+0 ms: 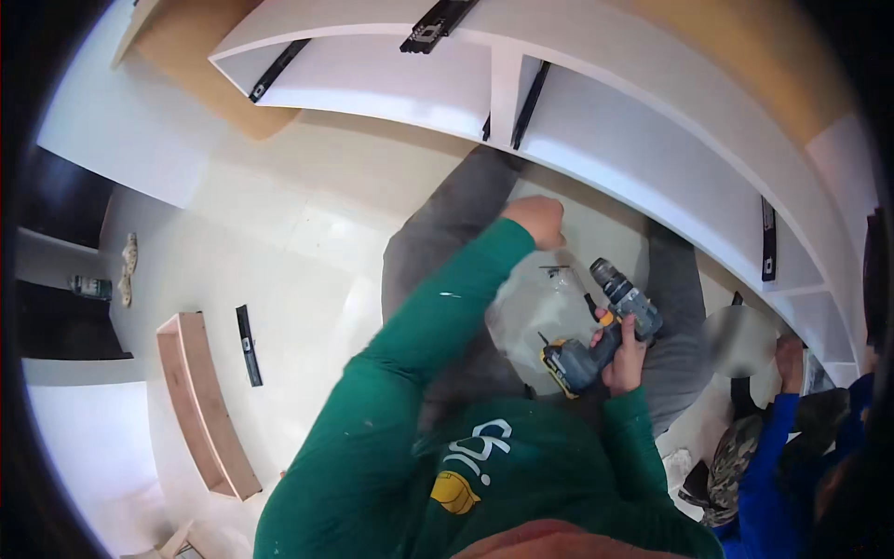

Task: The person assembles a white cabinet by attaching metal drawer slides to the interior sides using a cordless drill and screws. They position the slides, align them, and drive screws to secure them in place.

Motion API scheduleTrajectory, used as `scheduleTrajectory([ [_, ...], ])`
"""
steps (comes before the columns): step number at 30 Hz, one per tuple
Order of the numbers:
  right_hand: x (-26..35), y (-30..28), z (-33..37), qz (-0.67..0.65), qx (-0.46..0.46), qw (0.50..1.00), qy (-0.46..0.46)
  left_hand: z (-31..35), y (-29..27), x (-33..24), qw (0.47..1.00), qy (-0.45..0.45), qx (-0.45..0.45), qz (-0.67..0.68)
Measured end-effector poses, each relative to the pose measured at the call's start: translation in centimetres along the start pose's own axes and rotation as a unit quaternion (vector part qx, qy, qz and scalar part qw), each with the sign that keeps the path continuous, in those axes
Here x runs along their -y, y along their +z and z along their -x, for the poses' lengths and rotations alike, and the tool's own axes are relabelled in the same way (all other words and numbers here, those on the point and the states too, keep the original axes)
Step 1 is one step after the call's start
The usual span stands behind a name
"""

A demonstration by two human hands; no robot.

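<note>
My right hand (626,359) is wrapped round the grip of a cordless drill (633,307), grey and black with a yellow-trimmed battery. The drill's chuck points up and away from me. Beside its body a slim tool with a black and yellow part (603,315) shows at the same hand; its kind is unclear. My left hand (538,222) is closed in a loose fist above the floor, short of the white cabinet (615,102). What its fingers hold, if anything, is hidden. A clear plastic bag (557,275) with small dark pieces lies between my legs.
Black drawer slides (533,104) are fixed inside the cabinet; a loose slide (249,345) lies on the floor at left. Near it stands a wooden drawer box (207,410). Another person in blue sleeves (765,466) is close on my right. A jar (91,287) is at far left.
</note>
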State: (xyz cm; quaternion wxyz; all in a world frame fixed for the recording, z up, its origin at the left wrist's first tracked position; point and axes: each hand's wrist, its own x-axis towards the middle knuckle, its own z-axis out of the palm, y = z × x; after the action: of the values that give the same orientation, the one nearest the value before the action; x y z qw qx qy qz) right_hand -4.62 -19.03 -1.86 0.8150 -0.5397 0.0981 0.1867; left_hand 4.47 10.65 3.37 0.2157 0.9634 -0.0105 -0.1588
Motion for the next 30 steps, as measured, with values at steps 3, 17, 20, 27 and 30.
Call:
scheduleTrajectory([
  [3, 0.6, -1.0, 0.0, 0.017, -0.036, 0.999, -0.012, 4.1, -2.5, 6.0, 0.984, 0.105, -0.142, -0.018],
  [17, 3.7, -2.8, 1.8, -0.071, -0.035, 0.995, -0.065, -4.6, 14.6, 7.2, 0.995, 0.038, -0.041, -0.085],
  [20, 3.1, -2.5, 1.4, -0.061, -0.029, 0.996, -0.053, -4.9, 19.2, 7.8, 0.992, 0.001, -0.120, -0.032],
  [27, 3.7, -2.4, 0.9, -0.094, -0.024, 0.993, -0.062, -3.4, 16.6, 5.4, 0.995, 0.046, -0.084, -0.024],
  [30, 3.9, -2.0, 0.7, -0.087, -0.012, 0.995, -0.056, -5.0, 18.5, 7.5, 0.993, 0.061, -0.089, -0.057],
])
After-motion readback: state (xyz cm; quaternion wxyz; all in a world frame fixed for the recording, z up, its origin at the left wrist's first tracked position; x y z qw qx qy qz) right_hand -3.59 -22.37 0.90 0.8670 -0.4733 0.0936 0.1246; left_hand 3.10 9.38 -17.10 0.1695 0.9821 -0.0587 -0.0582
